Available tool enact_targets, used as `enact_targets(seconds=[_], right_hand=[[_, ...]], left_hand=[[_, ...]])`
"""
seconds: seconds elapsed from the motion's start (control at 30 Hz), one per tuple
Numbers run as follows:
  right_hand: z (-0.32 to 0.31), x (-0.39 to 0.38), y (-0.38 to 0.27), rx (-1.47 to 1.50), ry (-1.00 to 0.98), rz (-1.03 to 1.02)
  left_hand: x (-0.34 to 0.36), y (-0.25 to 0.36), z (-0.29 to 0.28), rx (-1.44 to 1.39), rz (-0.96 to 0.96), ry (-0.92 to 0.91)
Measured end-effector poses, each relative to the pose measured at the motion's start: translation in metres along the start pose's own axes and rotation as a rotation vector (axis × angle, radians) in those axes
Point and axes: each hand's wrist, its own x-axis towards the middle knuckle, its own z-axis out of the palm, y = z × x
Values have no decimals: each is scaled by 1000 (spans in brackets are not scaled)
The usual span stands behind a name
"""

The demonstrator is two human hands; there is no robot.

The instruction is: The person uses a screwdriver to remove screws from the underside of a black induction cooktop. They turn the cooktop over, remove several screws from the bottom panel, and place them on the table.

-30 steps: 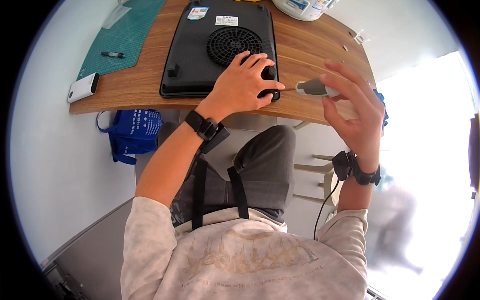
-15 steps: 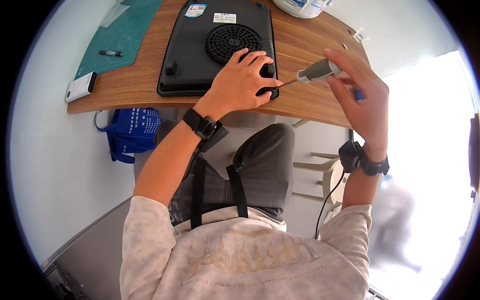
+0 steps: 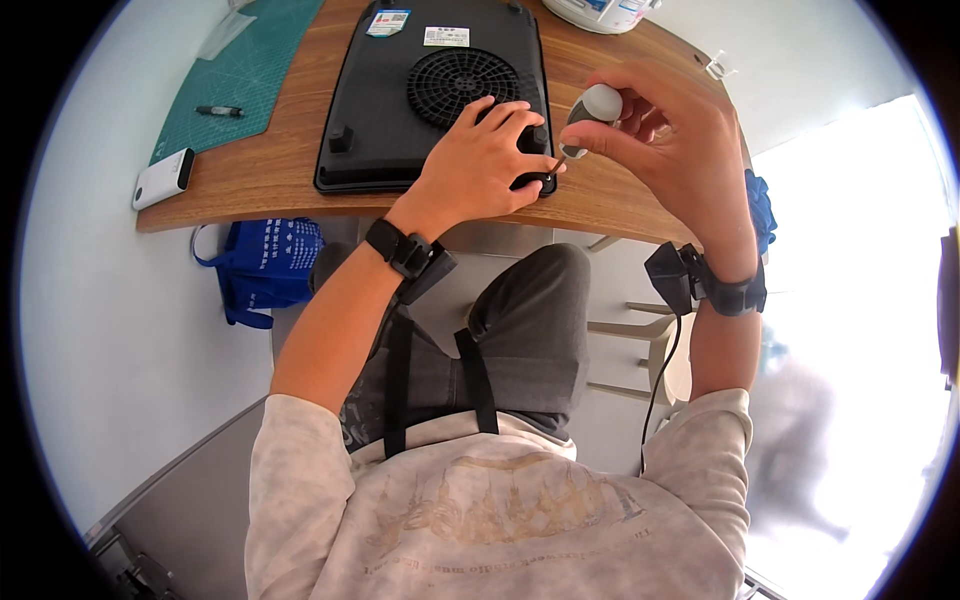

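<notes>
A black appliance [image 3: 370, 120] lies with its underside up, showing a round vent grille [image 3: 450, 75], rubber feet and stickers. My left hand [image 3: 480, 165] rests on its near right part, fingers spread, beside the corner. My right hand [image 3: 670, 150] grips a grey-and-white screwdriver [image 3: 590, 115], held steeply over that corner. Its shaft points down beside my left forefinger at a small hole or screw, too small to tell which.
On the wooden table [image 3: 270, 180] are a green cutting mat [image 3: 210, 90], a pen [image 3: 220, 111], a white rectangular device [image 3: 163, 178] and a white container [image 3: 600, 12]. A blue bag [image 3: 265, 265] sits below left; a chair [image 3: 660, 350] stands below right.
My right hand has moved up and to the left, swinging the screwdriver from a slanting position to a steeper one over the corner. My left hand stays almost still.
</notes>
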Motion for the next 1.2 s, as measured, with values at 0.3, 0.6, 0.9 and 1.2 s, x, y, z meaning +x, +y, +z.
enact_targets(seconds=[0.3,0.6,0.9,1.2], right_hand=[[-2,4,12,-363,52,-16],[7,1,5,-363,67,38],[16,-13,7,-17,87,117],[-3,3,28,31,-123,194]], left_hand=[[0,4,-4,6,-27,-34],[0,2,-1,-32,-13,0],[0,1,-2,4,-14,-30],[0,0,-2,-6,-9,-52]])
